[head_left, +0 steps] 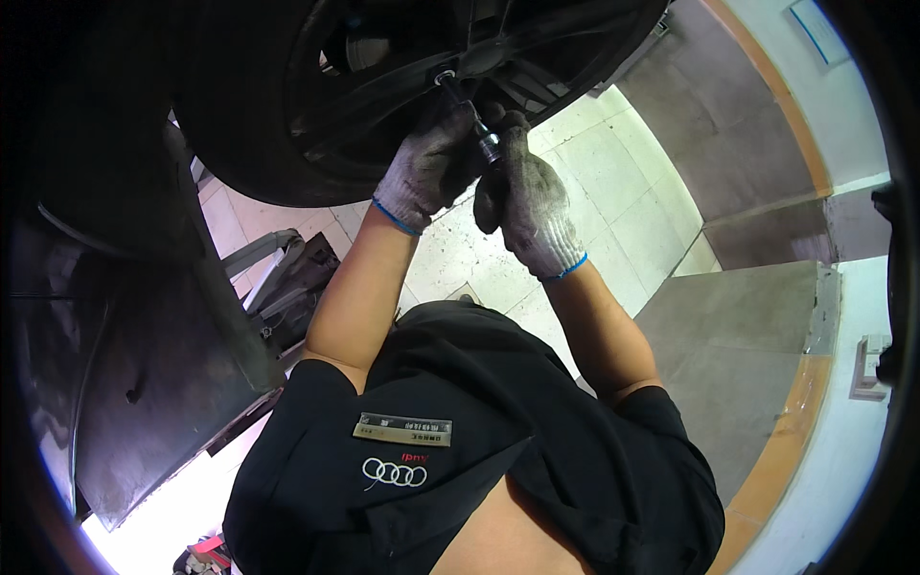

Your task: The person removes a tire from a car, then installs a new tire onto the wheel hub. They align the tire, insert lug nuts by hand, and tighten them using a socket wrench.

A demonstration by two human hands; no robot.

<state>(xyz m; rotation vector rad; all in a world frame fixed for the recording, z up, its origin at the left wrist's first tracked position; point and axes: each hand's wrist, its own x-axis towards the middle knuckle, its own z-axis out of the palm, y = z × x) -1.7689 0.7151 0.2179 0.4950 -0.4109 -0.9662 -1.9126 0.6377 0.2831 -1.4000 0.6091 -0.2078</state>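
Note:
A dark car wheel [383, 86] with a spoked rim fills the upper part of the head view, raised off the floor. Against the rim, close to the hub, sits the dark end of a socket wrench [490, 146], whose shiny metal joint shows between my hands. My left hand [426, 172], in a grey-white work glove with a blue cuff, is closed around the tool's shaft near the wheel. On the other side, my right hand [539, 201], gloved alike, closes around its rear part. Fingers and palms hide much of the tool, including its handle.
Dark car bodywork [144, 374] lies to the left. Below the wheel, a grey metal lift arm [264, 254] reaches across the light tiled floor [613, 182]. At right stands a grey-panelled wall [719, 105] with orange trim. Red and dark items [203, 554] lie at lower left.

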